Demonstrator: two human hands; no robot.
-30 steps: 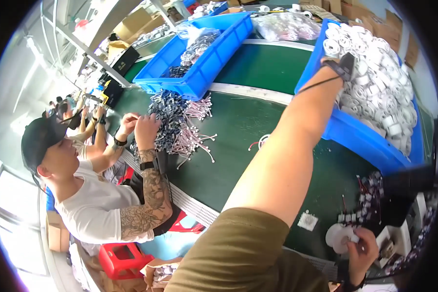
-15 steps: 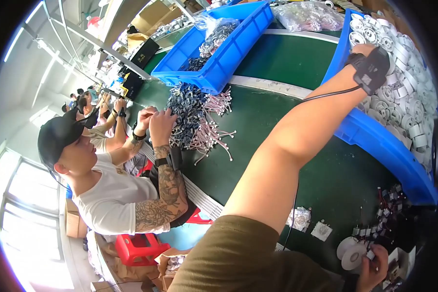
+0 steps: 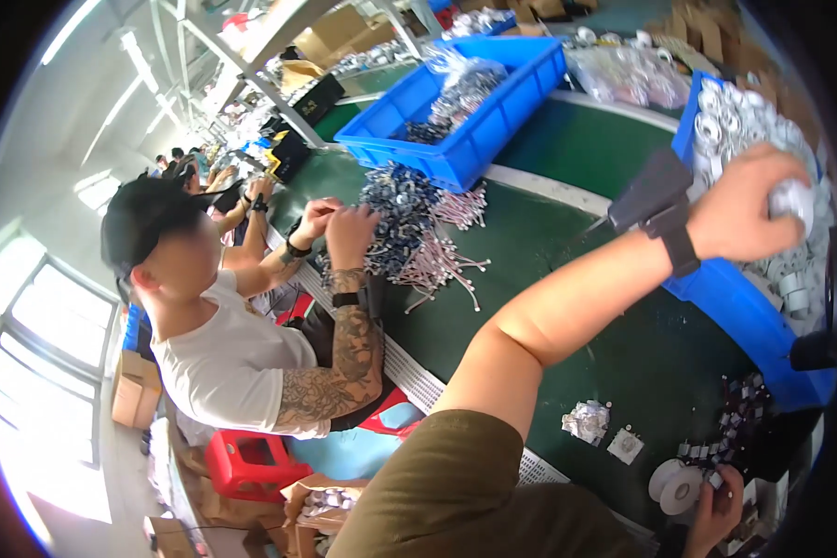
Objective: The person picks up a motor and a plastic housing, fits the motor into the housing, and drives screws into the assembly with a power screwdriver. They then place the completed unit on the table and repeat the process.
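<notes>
My left arm stretches across to the blue bin (image 3: 744, 307) at the right. There my left hand (image 3: 749, 200) is closed round a white round plastic part (image 3: 792, 206), above a heap of similar white parts (image 3: 730, 116). At the lower right, my right hand (image 3: 716, 516) has its fingers bent round a small silvery block (image 3: 715, 480), partly hidden by them. Touching or close by those fingers is a white spool-like round piece (image 3: 676, 487). Several small silvery blocks with dark wires (image 3: 739, 409) lie just beyond.
On the green table (image 3: 521, 242) lies a pile of dark wired parts (image 3: 395, 200) beside a second blue bin (image 3: 521, 112). A person in a white shirt (image 3: 232, 349) works at the left. Crumpled white packing (image 3: 586, 421) and a flat white piece (image 3: 625, 446) lie near me.
My left hand has come up and nearer from deep in the bin, now showing a white round part in its grasp. My right hand stays by the spool-like piece. The view has shifted a little.
</notes>
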